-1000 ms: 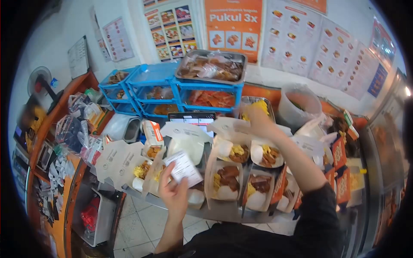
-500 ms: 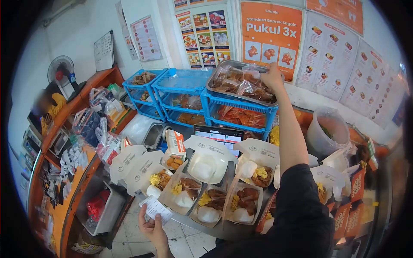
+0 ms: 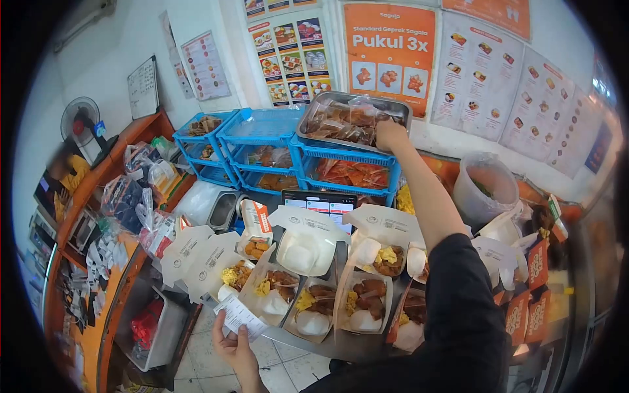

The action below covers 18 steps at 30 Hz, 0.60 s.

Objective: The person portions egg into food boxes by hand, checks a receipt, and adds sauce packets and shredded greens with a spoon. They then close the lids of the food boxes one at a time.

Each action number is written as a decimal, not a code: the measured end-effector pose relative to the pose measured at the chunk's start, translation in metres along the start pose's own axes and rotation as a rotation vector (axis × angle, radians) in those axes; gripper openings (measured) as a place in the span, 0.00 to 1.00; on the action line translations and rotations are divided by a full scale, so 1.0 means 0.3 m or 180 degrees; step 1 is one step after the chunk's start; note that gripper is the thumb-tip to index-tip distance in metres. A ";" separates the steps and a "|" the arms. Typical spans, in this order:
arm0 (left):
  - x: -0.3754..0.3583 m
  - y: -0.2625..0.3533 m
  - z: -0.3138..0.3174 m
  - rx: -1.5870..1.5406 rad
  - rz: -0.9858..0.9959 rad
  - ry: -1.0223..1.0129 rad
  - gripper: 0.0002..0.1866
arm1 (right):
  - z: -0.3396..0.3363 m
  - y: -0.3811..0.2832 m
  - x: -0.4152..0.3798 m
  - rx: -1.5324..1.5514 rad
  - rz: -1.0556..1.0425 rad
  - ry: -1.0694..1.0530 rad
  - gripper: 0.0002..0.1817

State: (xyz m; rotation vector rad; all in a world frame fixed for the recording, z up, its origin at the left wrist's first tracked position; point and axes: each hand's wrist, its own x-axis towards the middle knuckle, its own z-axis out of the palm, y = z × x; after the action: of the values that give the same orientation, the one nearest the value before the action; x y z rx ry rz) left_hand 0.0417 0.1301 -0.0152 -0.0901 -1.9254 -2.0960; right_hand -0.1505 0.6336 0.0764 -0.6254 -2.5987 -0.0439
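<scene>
My left hand (image 3: 236,354) is closed on a printed white paper receipt (image 3: 240,317), pinched between thumb and fingers in front of the food boxes. My right hand (image 3: 392,136) reaches into the right side of a metal tray (image 3: 308,139) filled with clear plastic packets of brown sauce (image 3: 347,123). Its fingers are curled down at the packets; what they grip, if anything, is hidden. The tray rests on blue stacking baskets (image 3: 350,154). Below, open cardboard boxes (image 3: 367,308) hold rice, brown meat and yellow egg. An open white box (image 3: 304,252) shows only rice.
Behind the boxes stands a tablet (image 3: 321,202). A small carton of fried pieces (image 3: 255,247) is beside the white box. On the right are a translucent bucket (image 3: 485,187) and more orange boxes (image 3: 527,314). Another person in yellow (image 3: 75,173) is at far left.
My right hand has moved from the tray's right rim down to the packets inside it. My left hand still holds the receipt. The view has shifted slightly.
</scene>
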 end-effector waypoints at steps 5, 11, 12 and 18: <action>0.001 -0.002 -0.020 -0.0091 0.0114 -0.0148 0.28 | -0.281 0.032 -0.028 0.0091 -0.0036 0.0579 0.11; 0.013 -0.011 0.011 -0.0111 0.0154 -0.0564 0.28 | -0.831 0.005 -0.584 0.1017 0.0618 0.0410 0.09; 0.013 -0.024 0.029 -0.0268 0.0207 -0.0770 0.28 | -0.863 0.049 -0.678 0.1118 0.0623 0.0502 0.08; -0.014 -0.037 0.221 -0.0422 0.0146 -0.1372 0.27 | -1.025 0.178 -1.323 0.1437 0.1503 0.1378 0.09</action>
State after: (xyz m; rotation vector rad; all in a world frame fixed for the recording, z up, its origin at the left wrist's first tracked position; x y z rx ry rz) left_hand 0.0328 0.1966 -0.0200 -0.6568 -1.9755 -2.3144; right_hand 0.3186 0.4718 0.1695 -0.9164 -1.9038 0.4873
